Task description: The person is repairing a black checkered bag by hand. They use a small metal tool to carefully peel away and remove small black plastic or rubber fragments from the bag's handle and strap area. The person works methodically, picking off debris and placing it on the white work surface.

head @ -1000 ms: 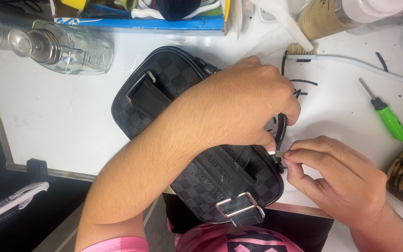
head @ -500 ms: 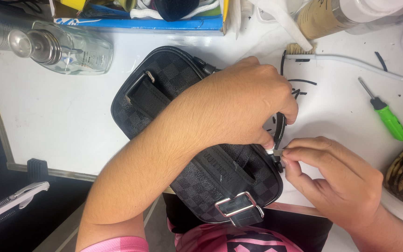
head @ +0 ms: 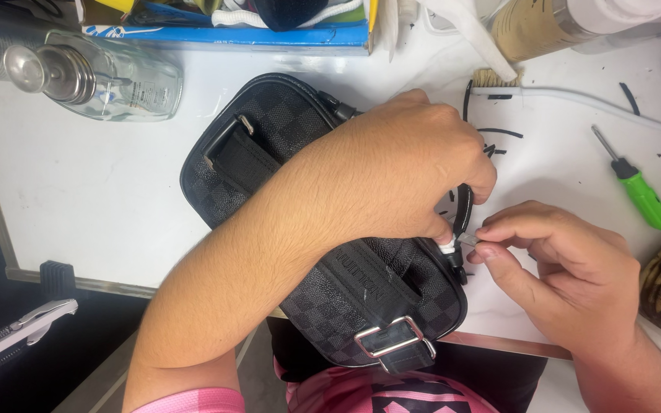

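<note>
left forearm crossing from lower left up to the right, bare, wrist bent. left hand point(head: 415, 168) palm down, knuckles raised, fingers point(head: 444, 243) curled under and pinched at the tip. right hand point(head: 568, 268) entering from lower right, back turned up, thumb and forefinger pressed together, tips nearly meeting those of the left. both hands closed in a fine pinch.

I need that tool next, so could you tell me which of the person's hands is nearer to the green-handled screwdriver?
Right. The right hand lies just below-left of the green-handled screwdriver; the left hand rests on the black checkered bag, farther left.
</note>
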